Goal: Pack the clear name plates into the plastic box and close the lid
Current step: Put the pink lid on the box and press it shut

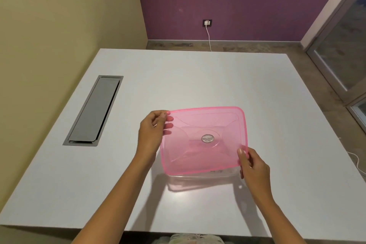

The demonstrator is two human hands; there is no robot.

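Note:
A translucent pink lid [204,140] with an oval label in its middle hangs over a clear plastic box [200,181], whose near wall shows below the lid's front edge. My left hand [153,131] pinches the lid's far left corner. My right hand [253,166] grips its near right corner. The lid is tilted, its near edge lifted off the box. Faint shapes show through the lid inside the box; I cannot make out name plates clearly.
The box stands on a white table [198,77]. A grey cable hatch [94,111] is set into the table at the left. A white cable [356,161] lies at the right edge. Walls stand beyond, with a socket and a glass door at right.

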